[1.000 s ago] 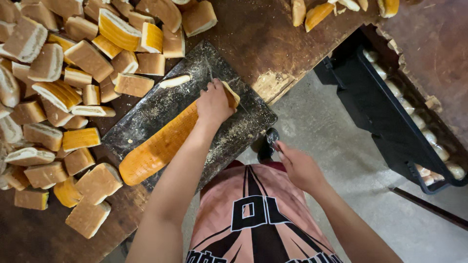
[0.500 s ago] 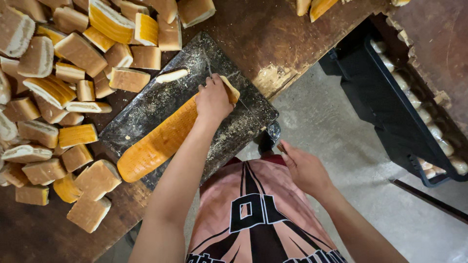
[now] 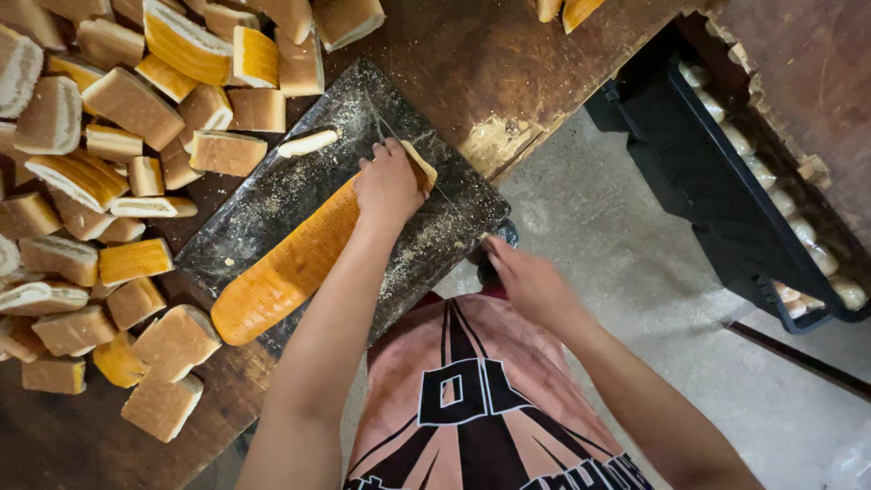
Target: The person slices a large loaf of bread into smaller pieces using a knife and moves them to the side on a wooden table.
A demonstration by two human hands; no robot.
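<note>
A long orange-crusted bread loaf (image 3: 281, 272) lies diagonally on a dark, crumb-covered cutting board (image 3: 272, 195). My left hand (image 3: 390, 186) presses down on the loaf near its far right end, where a short end piece (image 3: 422, 168) sticks out past my fingers. A thin knife blade (image 3: 449, 201) crosses the loaf beside that hand. My right hand (image 3: 531, 281) is closed around the knife's dark handle at the board's near corner. A small pale bread sliver (image 3: 307, 143) rests on the board's far side.
Several cut bread chunks (image 3: 136, 109) are heaped on the brown wooden table (image 3: 472, 54) left of the board. A black crate (image 3: 717, 172) holding pale rolls stands at the right, above the grey concrete floor (image 3: 617, 263). More bread pieces (image 3: 567, 11) lie at the top edge.
My right hand with the knife handle has shifted slightly toward the board. My left hand stays pressed on the loaf.
</note>
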